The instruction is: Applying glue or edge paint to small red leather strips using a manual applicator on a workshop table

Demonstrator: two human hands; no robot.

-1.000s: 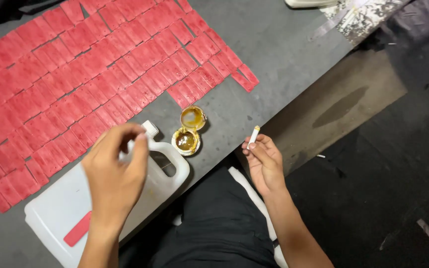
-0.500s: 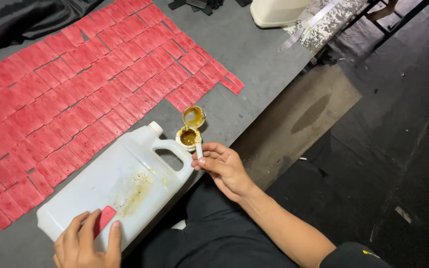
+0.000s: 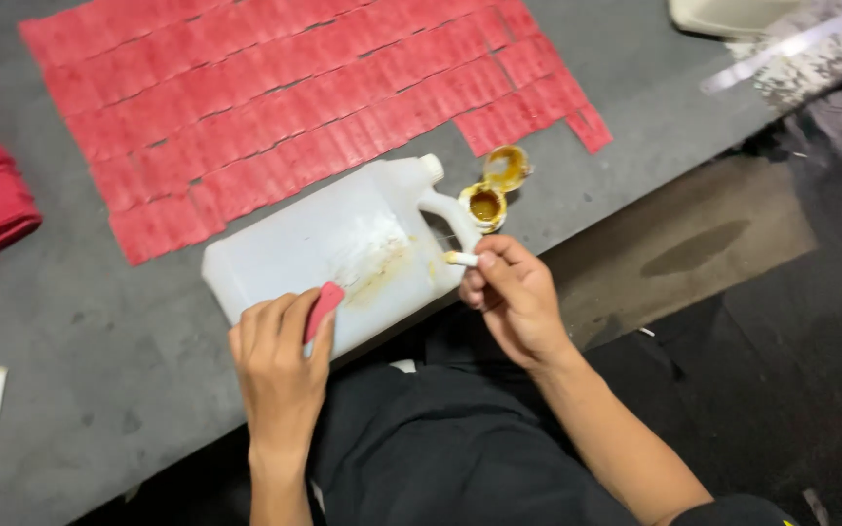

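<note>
Right hand [image 3: 514,297] pinches a small white tube [image 3: 462,259]; left hand [image 3: 280,356] grips a red strip [image 3: 323,309] on the jug [image 3: 343,248].

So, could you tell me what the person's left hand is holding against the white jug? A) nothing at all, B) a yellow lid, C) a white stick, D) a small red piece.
D: the left hand pinches a small red piece on the white jug; the white stick is in the right hand.

head view, steeply down, near table [image 3: 635,127]
</note>
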